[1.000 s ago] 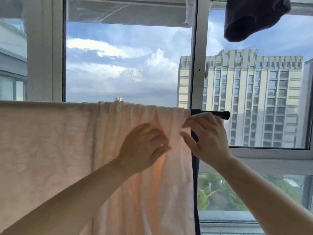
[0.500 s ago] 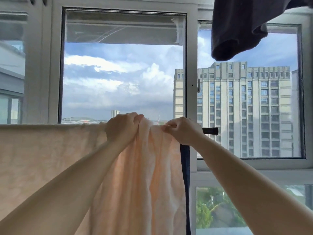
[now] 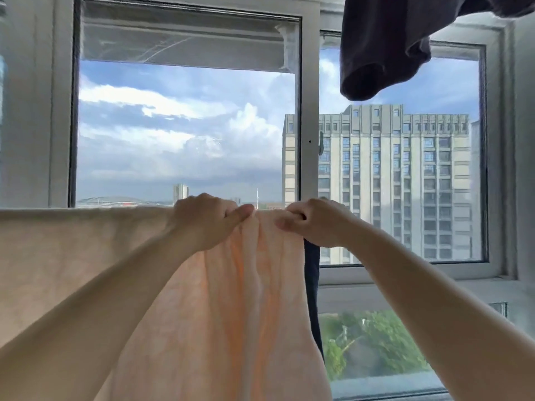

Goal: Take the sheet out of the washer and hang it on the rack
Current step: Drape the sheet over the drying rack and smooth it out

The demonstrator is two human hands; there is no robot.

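Observation:
A pale peach sheet (image 3: pixel 72 256) hangs over a horizontal rack bar that runs across the view at hand height; the bar itself is hidden under the cloth and my hands. My left hand (image 3: pixel 207 219) grips the bunched top fold of the sheet. My right hand (image 3: pixel 314 221) grips the sheet's right end at the top, a short gap from the left hand. Between the hands the cloth is gathered into vertical folds that hang down. A dark strip of fabric (image 3: pixel 312 285) hangs just behind the sheet's right edge.
A large window (image 3: pixel 185 134) stands right behind the rack, with a white frame post (image 3: pixel 309 111) in the middle. A dark garment (image 3: pixel 382 44) hangs from above at the upper right. A window sill (image 3: pixel 434 285) runs along the right.
Both hands rose from the sheet's front to its top fold and took hold of it. The black bar end seen earlier is now covered by my right hand. The camera tilted upward.

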